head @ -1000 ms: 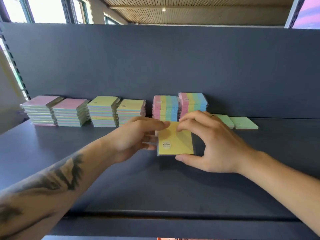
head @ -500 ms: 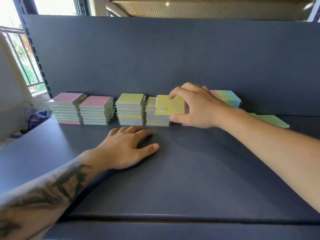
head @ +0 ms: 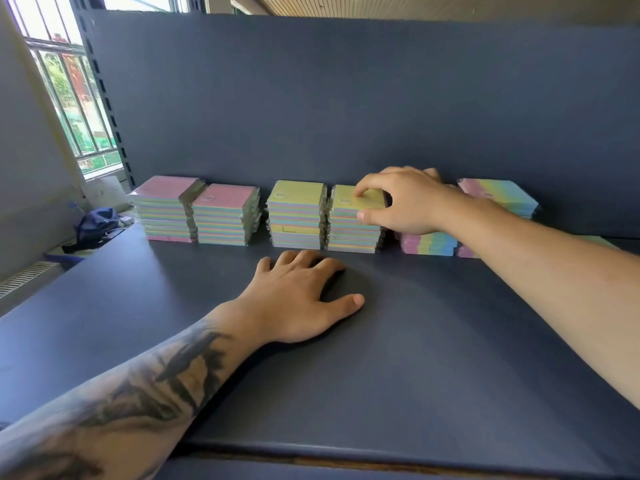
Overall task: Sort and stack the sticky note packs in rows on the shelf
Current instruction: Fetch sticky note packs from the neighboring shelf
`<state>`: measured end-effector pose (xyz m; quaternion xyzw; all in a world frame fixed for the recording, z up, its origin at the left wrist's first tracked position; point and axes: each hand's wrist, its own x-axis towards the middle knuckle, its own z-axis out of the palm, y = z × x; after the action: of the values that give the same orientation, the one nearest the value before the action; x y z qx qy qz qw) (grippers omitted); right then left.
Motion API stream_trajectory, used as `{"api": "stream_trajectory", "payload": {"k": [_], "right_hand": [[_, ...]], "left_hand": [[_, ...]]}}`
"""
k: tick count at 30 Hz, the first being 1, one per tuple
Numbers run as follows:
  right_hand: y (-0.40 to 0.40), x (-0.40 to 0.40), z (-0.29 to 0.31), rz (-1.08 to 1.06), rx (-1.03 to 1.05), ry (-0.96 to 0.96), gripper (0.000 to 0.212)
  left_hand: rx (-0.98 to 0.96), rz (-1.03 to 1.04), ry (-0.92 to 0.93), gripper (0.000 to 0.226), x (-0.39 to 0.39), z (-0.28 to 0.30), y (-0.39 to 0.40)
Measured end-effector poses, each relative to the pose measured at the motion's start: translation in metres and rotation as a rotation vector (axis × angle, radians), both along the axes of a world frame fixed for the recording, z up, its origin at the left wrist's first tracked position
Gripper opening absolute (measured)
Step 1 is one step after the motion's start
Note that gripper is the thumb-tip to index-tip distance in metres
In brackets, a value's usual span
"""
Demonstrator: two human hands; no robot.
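Right hand (head: 403, 202) pinching yellow pack (head: 356, 202) atop stack (head: 353, 233), frame centre. I judge pack light, stiff, wrapper slick; hold by edges. Left hand (head: 298, 299) flat on shelf (head: 433, 358).

Back panel: I see a dark blue shelf backboard (head: 346, 98) filling most of my view.
Window: barred window (head: 69, 95) at left, daylight and greenery outside.
Ceiling: slatted wooden ceiling (head: 450, 3).
Floor corner: blue bag (head: 95, 225), white radiator grille (head: 24, 277).

No legible text anywhere.
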<state>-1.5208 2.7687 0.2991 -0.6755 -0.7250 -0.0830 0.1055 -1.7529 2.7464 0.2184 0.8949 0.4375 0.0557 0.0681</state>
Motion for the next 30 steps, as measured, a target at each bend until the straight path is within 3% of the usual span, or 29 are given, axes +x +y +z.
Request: {"api": "stream_trajectory", "payload": {"k": [8,12,16,22,30], "right_hand": [[-0.005,-0.007,-0.004,-0.094,-0.035,-0.05,0.059],[-0.032,-0.017,-0.009,-0.108,0.077,-0.091,0.069],[-0.074,-0.025,-0.029,-0.04,0.114,-0.105,0.063],[-0.161,-0.009,-0.067,-0.025,-0.112,0.158,0.044],[-0.308,0.078,-0.073,-0.192,-0.206,0.18,0.06]], "left_hand": [[-0.04,-0.022,-0.011,0.072,-0.003,0.005,0.002],[-0.054,-0.073,-0.002,0.07,-0.012,0.006,0.003],[-0.042,-0.082,0.001,0.067,-0.021,0.004,-0.001],[-0.039,-0.032,0.048,0.061,-0.012,0.005,-0.04],[0.009,0.007,0.071,0.095,0.056,-0.002,-0.16]]}}
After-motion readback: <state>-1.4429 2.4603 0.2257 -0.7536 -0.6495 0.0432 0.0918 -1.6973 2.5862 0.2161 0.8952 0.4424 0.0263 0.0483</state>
